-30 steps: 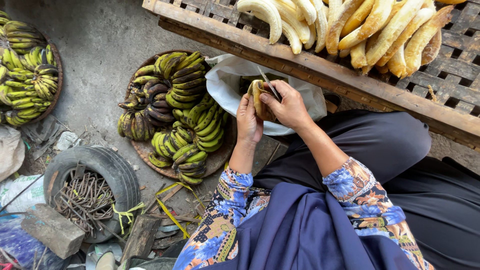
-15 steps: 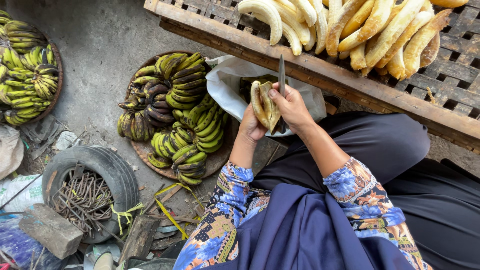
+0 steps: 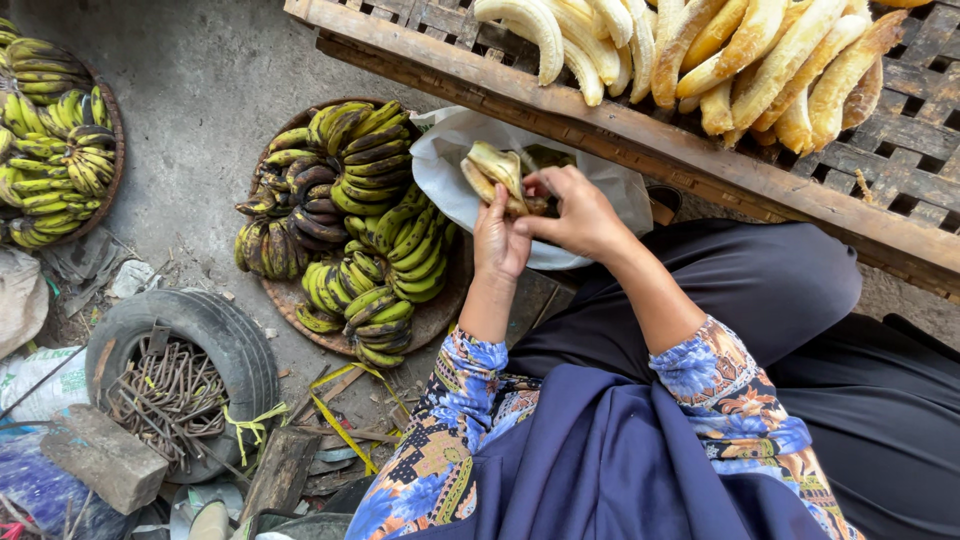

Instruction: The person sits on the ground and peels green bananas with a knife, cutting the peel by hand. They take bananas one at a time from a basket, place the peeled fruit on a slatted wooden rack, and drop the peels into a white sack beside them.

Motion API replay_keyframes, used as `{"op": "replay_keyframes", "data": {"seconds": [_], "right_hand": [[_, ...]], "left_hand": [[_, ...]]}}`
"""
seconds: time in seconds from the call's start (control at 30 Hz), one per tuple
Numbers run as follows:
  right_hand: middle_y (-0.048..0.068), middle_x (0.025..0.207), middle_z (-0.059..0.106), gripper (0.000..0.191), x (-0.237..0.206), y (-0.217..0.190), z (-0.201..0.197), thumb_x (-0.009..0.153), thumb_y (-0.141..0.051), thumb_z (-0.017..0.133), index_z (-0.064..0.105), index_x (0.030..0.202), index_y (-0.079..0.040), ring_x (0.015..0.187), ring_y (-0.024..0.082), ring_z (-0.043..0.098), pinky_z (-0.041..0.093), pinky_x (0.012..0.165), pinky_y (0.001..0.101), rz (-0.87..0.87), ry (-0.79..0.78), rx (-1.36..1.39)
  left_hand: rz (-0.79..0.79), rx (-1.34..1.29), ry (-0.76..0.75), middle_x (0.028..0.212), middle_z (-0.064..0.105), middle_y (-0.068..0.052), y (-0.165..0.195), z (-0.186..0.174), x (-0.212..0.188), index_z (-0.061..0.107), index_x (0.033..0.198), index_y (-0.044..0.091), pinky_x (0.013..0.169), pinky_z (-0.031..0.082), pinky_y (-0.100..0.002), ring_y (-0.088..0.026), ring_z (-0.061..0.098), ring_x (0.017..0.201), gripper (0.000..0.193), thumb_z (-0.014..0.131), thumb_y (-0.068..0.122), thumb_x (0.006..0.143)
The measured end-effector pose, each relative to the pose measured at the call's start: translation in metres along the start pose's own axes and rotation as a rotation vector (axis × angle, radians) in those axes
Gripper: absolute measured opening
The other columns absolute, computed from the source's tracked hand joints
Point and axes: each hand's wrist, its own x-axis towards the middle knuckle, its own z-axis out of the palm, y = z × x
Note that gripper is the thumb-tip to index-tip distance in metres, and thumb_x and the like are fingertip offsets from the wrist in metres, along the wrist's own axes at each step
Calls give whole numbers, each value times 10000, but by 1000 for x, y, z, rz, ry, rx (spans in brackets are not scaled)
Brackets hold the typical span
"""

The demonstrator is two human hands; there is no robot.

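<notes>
Banana [image 3: 497, 172], half-peeled, pale flesh, skin splayed

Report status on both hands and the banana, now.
Left hand grips the half-peeled banana. Right hand on its peel, over the white bag. Nothing in the way.

Both hands [image 3: 540, 225] on half-peeled banana [image 3: 497, 172]
</notes>
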Motion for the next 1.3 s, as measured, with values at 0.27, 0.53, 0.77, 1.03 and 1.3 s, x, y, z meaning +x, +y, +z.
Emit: {"op": "replay_keyframes", "data": {"seconds": [0.27,0.53,0.77,1.03,1.3], "right_hand": [[158,982,662,200,-5,-1,16,961,-155,735,643,1072,-16,907,351,659,513,784,430,245,66,-88],[100,906,711,173,-4,2,13,957,-133,709,638,1067,-20,811,153,656,534,738,331,288,84,143],[140,928,666,128,-11,-9,3,965,-100,685,627,1049,-21,860,300,664,526,769,386,59,-114,70],[163,1026,649,193,-11,-19,1,913,-72,667,616,1098,-45,979,410,643,513,789,467,-7,-131,-118],[159,1025,631,266,-13,-27,2,855,-39,658,621,1118,-64,956,414,641,517,766,484,-44,-133,-183]], "left_hand": [[85,-24,-37,1359,580,-94,-6,1,-3,440,1459,85,1074,500,-395,-228,588,1236,420,583,172,1074],[-170,-296,-199,1425,590,-154,-4,-18,4,466,1489,-25,1157,453,-409,-265,585,1303,419,518,196,1138],[-337,-406,-478,1471,604,-138,9,-27,1,442,1538,13,1152,479,-422,-272,598,1326,558,571,199,1027],[-356,-228,-500,1315,651,-112,20,-40,-5,408,1508,137,918,609,-399,-237,686,1143,631,676,434,1020],[-309,-82,-435,1402,621,-81,22,-51,-5,426,1564,87,1033,575,-370,-222,638,1282,685,760,171,972]]}}
